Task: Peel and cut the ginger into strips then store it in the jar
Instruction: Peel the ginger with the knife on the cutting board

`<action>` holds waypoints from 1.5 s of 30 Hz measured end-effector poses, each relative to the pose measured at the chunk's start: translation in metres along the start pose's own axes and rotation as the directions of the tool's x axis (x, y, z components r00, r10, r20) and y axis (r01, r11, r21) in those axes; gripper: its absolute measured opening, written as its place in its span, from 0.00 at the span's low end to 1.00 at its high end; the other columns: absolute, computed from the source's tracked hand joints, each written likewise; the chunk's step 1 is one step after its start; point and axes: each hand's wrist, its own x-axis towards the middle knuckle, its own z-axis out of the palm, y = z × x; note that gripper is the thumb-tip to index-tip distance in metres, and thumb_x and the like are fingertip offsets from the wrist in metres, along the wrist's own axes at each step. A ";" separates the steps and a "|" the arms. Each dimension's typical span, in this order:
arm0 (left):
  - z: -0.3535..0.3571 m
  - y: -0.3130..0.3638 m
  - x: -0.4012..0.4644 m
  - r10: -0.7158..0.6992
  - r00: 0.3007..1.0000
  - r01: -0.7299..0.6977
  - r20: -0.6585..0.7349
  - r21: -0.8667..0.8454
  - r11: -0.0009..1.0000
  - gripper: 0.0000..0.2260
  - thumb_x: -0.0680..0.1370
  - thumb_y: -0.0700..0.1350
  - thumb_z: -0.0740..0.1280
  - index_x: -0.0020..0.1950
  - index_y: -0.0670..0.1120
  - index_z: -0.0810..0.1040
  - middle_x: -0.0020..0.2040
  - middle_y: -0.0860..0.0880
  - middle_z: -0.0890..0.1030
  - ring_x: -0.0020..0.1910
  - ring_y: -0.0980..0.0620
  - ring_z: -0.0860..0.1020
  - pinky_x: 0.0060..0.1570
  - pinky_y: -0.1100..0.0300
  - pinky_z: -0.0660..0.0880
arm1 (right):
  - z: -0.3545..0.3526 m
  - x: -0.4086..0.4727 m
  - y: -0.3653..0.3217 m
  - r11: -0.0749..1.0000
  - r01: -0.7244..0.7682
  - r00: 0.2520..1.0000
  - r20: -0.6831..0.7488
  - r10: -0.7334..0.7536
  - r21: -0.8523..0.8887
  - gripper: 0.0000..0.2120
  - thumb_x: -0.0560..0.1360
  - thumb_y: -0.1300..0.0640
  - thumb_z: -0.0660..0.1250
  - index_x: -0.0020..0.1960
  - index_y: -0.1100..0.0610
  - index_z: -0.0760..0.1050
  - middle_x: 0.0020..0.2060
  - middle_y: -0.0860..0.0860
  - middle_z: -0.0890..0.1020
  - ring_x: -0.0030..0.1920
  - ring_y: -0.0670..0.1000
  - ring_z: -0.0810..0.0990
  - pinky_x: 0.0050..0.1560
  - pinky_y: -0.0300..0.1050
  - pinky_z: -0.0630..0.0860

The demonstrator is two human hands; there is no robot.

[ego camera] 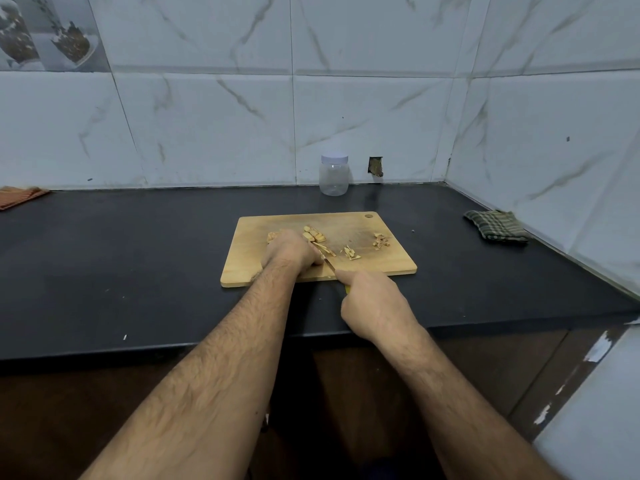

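Note:
A wooden cutting board (377,226) lies on the black counter. My left hand (289,249) rests on the board with curled fingers, holding down ginger that it mostly hides; cut ginger pieces (314,234) show just past its knuckles. My right hand (370,299) grips a knife (329,264) with a yellow handle, index finger stretched along its back, the blade angled toward my left hand. A few thin strips (351,252) lie mid-board, and a small heap of peel scraps (381,241) sits near the right side. A clear plastic jar (334,174) with its pale lid on stands at the back wall.
A folded checked cloth (496,226) lies at the right by the corner wall. An orange cloth (19,197) sits at the far left edge of the counter (138,258). Tiled walls close in the back and right. The counter's front edge runs below my forearms.

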 end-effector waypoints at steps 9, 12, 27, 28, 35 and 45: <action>0.000 -0.001 -0.002 0.017 1.000 -0.017 0.002 0.003 1.000 0.12 0.67 0.51 0.79 0.46 0.49 0.85 0.46 0.49 0.85 0.52 0.47 0.83 0.52 0.51 0.81 | 0.000 -0.002 0.002 0.999 -0.036 0.999 -0.033 0.037 0.023 0.26 0.78 0.62 0.61 0.73 0.45 0.69 0.62 0.53 0.77 0.59 0.54 0.77 0.55 0.49 0.79; 0.000 -0.001 -0.002 0.022 1.000 -0.022 -0.001 0.009 1.000 0.12 0.68 0.52 0.79 0.47 0.49 0.84 0.47 0.49 0.85 0.52 0.47 0.83 0.52 0.51 0.81 | -0.001 0.005 -0.001 0.999 -0.037 0.998 -0.048 0.039 0.030 0.25 0.78 0.63 0.61 0.72 0.46 0.71 0.63 0.53 0.78 0.60 0.55 0.76 0.56 0.50 0.79; -0.003 -0.017 0.001 0.106 0.994 -0.102 0.012 -0.193 0.976 0.05 0.72 0.42 0.71 0.36 0.45 0.82 0.33 0.46 0.84 0.30 0.51 0.77 0.50 0.49 0.82 | 0.003 0.006 -0.004 0.999 0.042 0.995 -0.095 -0.039 0.030 0.25 0.78 0.60 0.60 0.73 0.44 0.69 0.61 0.50 0.79 0.57 0.53 0.76 0.51 0.48 0.76; -0.003 -0.019 0.002 0.100 0.995 -0.096 0.007 -0.221 0.971 0.05 0.72 0.42 0.70 0.36 0.45 0.82 0.31 0.47 0.83 0.28 0.51 0.76 0.49 0.49 0.82 | 0.003 0.007 -0.005 0.999 0.049 0.995 -0.091 -0.047 0.019 0.24 0.78 0.60 0.61 0.72 0.44 0.69 0.60 0.50 0.79 0.56 0.53 0.76 0.49 0.48 0.75; -0.003 -0.020 -0.009 0.090 0.991 -0.109 -0.094 -0.217 0.970 0.07 0.73 0.46 0.67 0.34 0.49 0.78 0.27 0.52 0.80 0.28 0.54 0.77 0.38 0.61 0.75 | -0.002 0.017 0.002 0.998 -0.053 0.995 -0.092 0.049 -0.035 0.25 0.77 0.62 0.60 0.72 0.46 0.70 0.57 0.50 0.80 0.55 0.53 0.78 0.44 0.46 0.73; -0.004 -0.017 -0.019 0.124 0.979 -0.143 -0.162 -0.114 0.983 0.07 0.73 0.47 0.64 0.36 0.49 0.77 0.37 0.50 0.83 0.42 0.48 0.80 0.34 0.60 0.69 | 0.002 0.036 -0.018 1.000 0.009 0.994 -0.107 -0.011 -0.018 0.24 0.76 0.62 0.61 0.70 0.46 0.73 0.59 0.50 0.80 0.58 0.54 0.78 0.46 0.46 0.72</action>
